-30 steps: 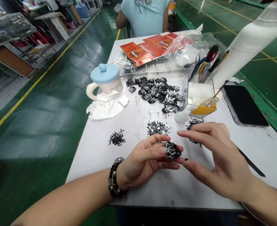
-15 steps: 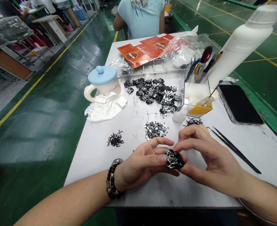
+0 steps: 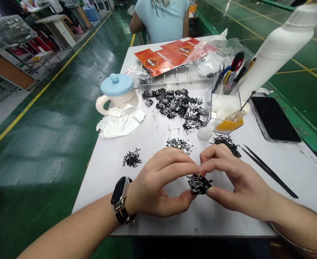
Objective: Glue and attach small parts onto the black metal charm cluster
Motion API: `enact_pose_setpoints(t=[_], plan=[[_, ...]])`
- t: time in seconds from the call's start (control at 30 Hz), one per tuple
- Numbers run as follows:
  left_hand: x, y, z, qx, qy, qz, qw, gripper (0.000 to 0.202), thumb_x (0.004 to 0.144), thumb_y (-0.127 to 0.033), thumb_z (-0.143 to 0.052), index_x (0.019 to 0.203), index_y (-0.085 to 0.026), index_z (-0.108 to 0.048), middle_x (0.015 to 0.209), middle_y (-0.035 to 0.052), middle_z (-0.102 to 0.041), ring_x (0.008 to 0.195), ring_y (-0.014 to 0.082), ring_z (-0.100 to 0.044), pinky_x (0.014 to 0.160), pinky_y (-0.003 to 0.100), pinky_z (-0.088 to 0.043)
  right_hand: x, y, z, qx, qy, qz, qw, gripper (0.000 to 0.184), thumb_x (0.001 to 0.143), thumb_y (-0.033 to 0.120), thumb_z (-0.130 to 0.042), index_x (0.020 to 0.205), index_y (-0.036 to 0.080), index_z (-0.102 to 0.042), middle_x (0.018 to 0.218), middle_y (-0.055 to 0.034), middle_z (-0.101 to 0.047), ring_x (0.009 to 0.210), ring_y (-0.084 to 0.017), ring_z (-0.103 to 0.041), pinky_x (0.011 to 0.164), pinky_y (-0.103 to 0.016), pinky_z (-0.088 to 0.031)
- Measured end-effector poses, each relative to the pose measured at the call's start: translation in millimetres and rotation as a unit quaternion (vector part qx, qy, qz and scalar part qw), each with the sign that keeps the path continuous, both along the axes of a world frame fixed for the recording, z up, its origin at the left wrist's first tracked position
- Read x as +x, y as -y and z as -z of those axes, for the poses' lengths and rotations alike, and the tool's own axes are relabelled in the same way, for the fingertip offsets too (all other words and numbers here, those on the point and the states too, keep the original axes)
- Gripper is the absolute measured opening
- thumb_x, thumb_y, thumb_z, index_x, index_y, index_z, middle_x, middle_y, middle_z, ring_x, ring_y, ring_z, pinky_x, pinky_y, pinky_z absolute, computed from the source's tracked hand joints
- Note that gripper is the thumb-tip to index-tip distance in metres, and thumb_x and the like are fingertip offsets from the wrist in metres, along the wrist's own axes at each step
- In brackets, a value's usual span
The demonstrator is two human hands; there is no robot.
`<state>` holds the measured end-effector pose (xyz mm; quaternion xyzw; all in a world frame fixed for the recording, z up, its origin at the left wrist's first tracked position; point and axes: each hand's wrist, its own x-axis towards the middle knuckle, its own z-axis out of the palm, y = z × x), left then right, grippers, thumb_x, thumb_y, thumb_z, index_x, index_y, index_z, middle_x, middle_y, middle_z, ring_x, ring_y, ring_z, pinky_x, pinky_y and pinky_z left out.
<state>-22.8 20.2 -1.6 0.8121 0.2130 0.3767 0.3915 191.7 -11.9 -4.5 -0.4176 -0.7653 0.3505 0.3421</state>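
Note:
Between my two hands is a small black-and-silver model engine part (image 3: 200, 184), held just above the near part of the table. My left hand (image 3: 165, 183) grips it from the left, thumb low and fingertips on top. From the right, my right hand (image 3: 234, 180) pinches the same part between thumb and fingers. Beyond my hands lie a heap of small silver pieces (image 3: 178, 144) and a heap of short black curved pieces (image 3: 225, 144). Another heap of black curved pieces (image 3: 132, 158) sits to the left. Black tweezers (image 3: 269, 171) rest right of my right hand.
Farther back is a pile of black-and-silver parts (image 3: 177, 104). A lidded mug (image 3: 117, 91) and white cloth (image 3: 120, 120) stand left. On the right are a tool holder (image 3: 228, 126), white bottle (image 3: 279, 50) and phone (image 3: 275, 118). A person in light blue (image 3: 162, 21) sits ahead.
My left hand has rolled over, its back now turned up and its wristband screen showing. Its fingers went from under and behind the part to on top. My right hand stays nearly in place.

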Motion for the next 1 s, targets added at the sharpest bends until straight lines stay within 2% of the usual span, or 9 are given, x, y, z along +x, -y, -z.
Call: enact_pose_setpoints(t=[0.33,0.7,0.8,0.9,1.0], plan=[[-1,2,-0.4,0.057,-0.047,0.0,0.997,0.04,0.073,-0.01,-0.064,0.112,-0.021,-0.065,0.097,0.0089,-0.069,0.094,0.0221,-0.061,0.088,0.035,-0.046,-1,1,2.7,-0.049,-0.018,-0.026,0.998,0.006,0.085,0.026,-0.059,0.092,0.025,-0.06,0.096,-0.0031,-0.049,0.093,-0.019,-0.047,0.082,-0.036,-0.039],[-1,3,-1.5,0.072,-0.076,-0.006,0.995,0.033,0.075,-0.01,-0.061,0.105,-0.023,-0.068,0.094,0.0078,-0.071,0.091,0.0216,-0.062,0.086,0.034,-0.047,-2,0,2.4,-0.072,-0.01,-0.028,0.997,0.003,0.087,0.026,-0.057,0.089,0.026,-0.059,0.095,-0.001,-0.049,0.092,-0.018,-0.046,0.082,-0.035,-0.038],[1,3,-0.9,0.082,-0.062,-0.013,0.995,0.031,0.073,-0.007,-0.062,0.101,-0.02,-0.068,0.088,0.0087,-0.071,0.084,0.0205,-0.063,0.08,0.034,-0.049,-1,0,1.4,-0.082,-0.009,-0.033,0.996,0.003,0.088,0.027,-0.056,0.09,0.026,-0.059,0.095,-0.0012,-0.048,0.093,-0.018,-0.045,0.083,-0.035,-0.037],[4,3,2.1,0.085,-0.02,-0.035,0.996,0.028,0.07,-0.006,-0.063,0.095,-0.017,-0.067,0.077,0.0078,-0.069,0.071,0.018,-0.062,0.067,0.032,-0.05,-1,0,-0.9,-0.095,-0.001,-0.036,0.995,0.004,0.089,0.029,-0.057,0.091,0.026,-0.059,0.096,-0.0016,-0.048,0.094,-0.019,-0.044,0.083,-0.035,-0.036],[9,5,3.9,0.039,0.001,-0.046,0.998,0.023,0.067,-0.006,-0.063,0.088,-0.015,-0.065,0.07,0.0057,-0.066,0.063,0.0149,-0.059,0.06,0.028,-0.048,-2,0,-2.3,-0.084,0.002,-0.03,0.996,0.004,0.089,0.029,-0.057,0.093,0.027,-0.058,0.096,-0.0013,-0.048,0.095,-0.018,-0.043,0.083,-0.034,-0.035]])
